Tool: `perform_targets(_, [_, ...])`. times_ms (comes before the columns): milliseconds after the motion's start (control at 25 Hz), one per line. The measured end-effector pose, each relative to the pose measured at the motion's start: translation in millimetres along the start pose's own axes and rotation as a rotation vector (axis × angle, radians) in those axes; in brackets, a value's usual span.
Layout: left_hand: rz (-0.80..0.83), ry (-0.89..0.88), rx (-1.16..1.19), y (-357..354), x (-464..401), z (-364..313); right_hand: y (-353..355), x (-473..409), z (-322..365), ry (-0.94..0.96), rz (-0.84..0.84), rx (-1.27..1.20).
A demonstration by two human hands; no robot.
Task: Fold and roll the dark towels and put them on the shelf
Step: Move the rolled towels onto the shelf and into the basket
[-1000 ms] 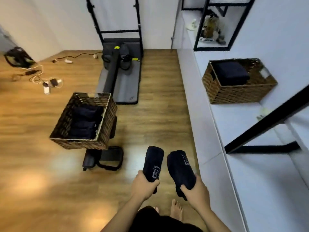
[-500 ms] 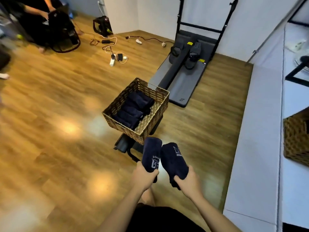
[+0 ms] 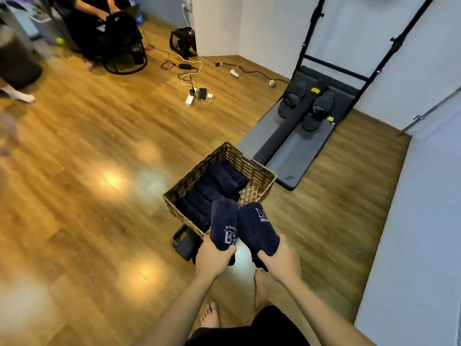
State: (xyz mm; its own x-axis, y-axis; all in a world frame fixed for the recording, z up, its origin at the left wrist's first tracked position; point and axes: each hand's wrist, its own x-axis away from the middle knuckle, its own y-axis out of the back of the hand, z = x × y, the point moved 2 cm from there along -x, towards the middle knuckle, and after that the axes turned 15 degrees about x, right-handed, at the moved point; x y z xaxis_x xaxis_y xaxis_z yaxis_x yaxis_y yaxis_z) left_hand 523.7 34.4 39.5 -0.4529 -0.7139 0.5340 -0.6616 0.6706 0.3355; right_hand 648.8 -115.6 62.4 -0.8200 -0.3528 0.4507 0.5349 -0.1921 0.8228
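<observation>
You've got a rolled towel in each hand: left hand point(image 3: 214, 258) grips the left roll point(image 3: 223, 224), right hand point(image 3: 280, 261) the right roll point(image 3: 257, 227). Both point far, twd the basket point(image 3: 259, 176) just beyond. No shelf in view.

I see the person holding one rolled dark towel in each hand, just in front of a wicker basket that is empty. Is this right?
Not quite. The head view shows the left hand and the right hand each gripping a rolled dark towel just in front of the wicker basket, but the basket is not empty: it holds more dark towels.
</observation>
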Motion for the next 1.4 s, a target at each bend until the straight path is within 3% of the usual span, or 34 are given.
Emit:
perform_targets(360, [-0.289, 0.289, 0.095, -44.8, -148.7, -43.6, -2.7, -216.0, 82.9, 0.287, 0.165, 0.137])
perform_targets(480, [-0.379, 0.408, -0.005, -39.9, -202.5, -39.0, -31.2, -274.2, 124.7, 0.381, 0.195, 0.224])
perform_targets(640, [-0.383, 0.421, 0.183, -36.6, -276.6, -1.9, -89.5, -329.9, 158.5, 0.472, 0.226, 0.293])
perform_targets(760, [-0.409, 0.507, 0.168, -39.5, -320.6, 29.2, -140.5, -362.7, 164.4, 0.590, 0.163, 0.465])
perform_targets(920, [-0.364, 0.579, 0.051, -50.2, -350.7, 65.1, -180.8, -388.1, 157.1, 0.735, 0.227, 0.728])
perform_targets(1200, [-0.279, 0.566, 0.012, -43.5, -337.5, 51.1, -164.6, -382.2, 153.8, 0.700, 0.244, 0.693])
perform_targets(1400, [-0.182, 0.404, -0.018, -21.4, -280.6, -2.3, -107.1, -328.8, 148.8, 0.615, 0.197, 0.659])
